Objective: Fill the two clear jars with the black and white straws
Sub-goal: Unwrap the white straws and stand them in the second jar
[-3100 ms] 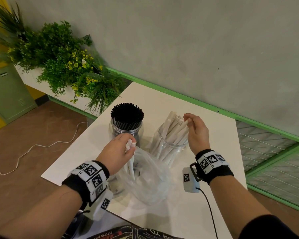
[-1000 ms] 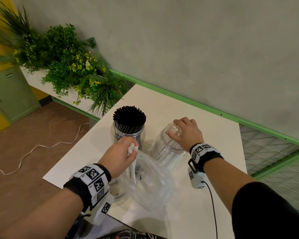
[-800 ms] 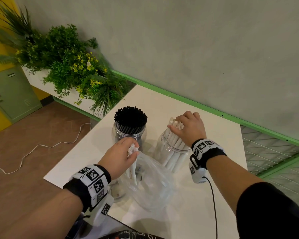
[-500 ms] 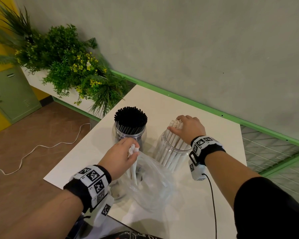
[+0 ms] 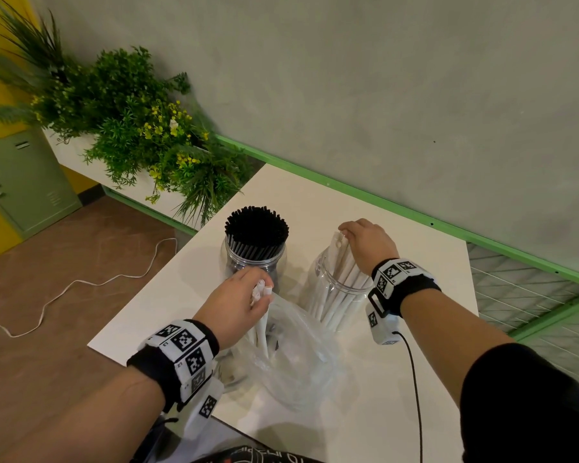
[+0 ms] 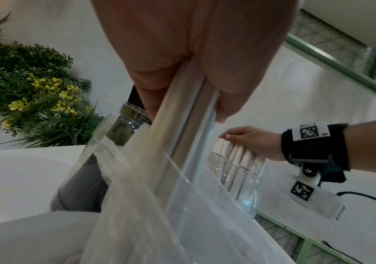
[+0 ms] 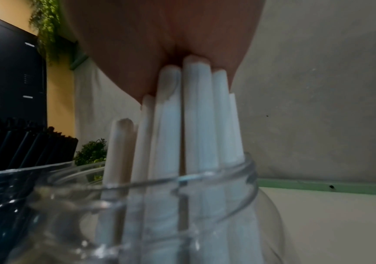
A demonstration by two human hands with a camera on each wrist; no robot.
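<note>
White table (image 5: 375, 389) against a grey wall (image 5: 381, 78), plants (image 5: 131, 128) far left. Left hand (image 5: 234, 309) grips bagged white straws (image 5: 261, 325); right hand (image 5: 368, 243) clasps straw tops in the right jar (image 5: 331, 295).

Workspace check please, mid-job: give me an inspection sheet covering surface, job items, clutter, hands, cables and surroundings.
Surface: white table, set against a grey wall.
Job's things: black straws pack the left jar; white straws stand leaning in the right jar, which is part full.
Clutter: clear plastic bag with a few white straws in it.
Hands: left hand grips straws at the bag's mouth; right hand holds the tops of the white straws in the right jar.
Cables: black lead from the right wrist camera; white cord on the floor.
Surroundings: planter of greenery, green cabinet, wire mesh.
</note>
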